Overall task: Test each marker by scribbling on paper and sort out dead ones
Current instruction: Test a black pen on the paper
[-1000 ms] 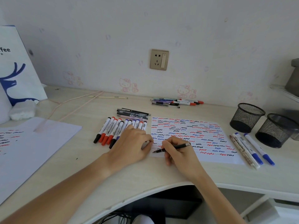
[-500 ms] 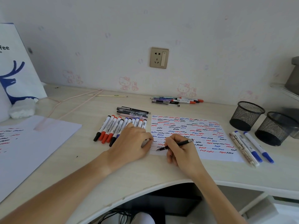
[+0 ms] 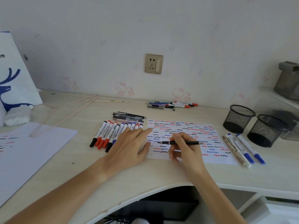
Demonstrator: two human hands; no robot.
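We face a pale wooden bench [image 3: 161, 173] against a stickered wall [image 3: 194, 38]. Our right hand [image 3: 186, 147] pinches a black pen [image 3: 182, 143] lying left-right, tip pointing left over the scribbled paper [image 3: 210, 136]; our left hand [image 3: 129, 146] lies spread flat on its edge.

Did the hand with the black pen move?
Yes. The right hand with the black pen slid away from the person, up the scribble paper: its tip was at the near edge, now several rows higher.
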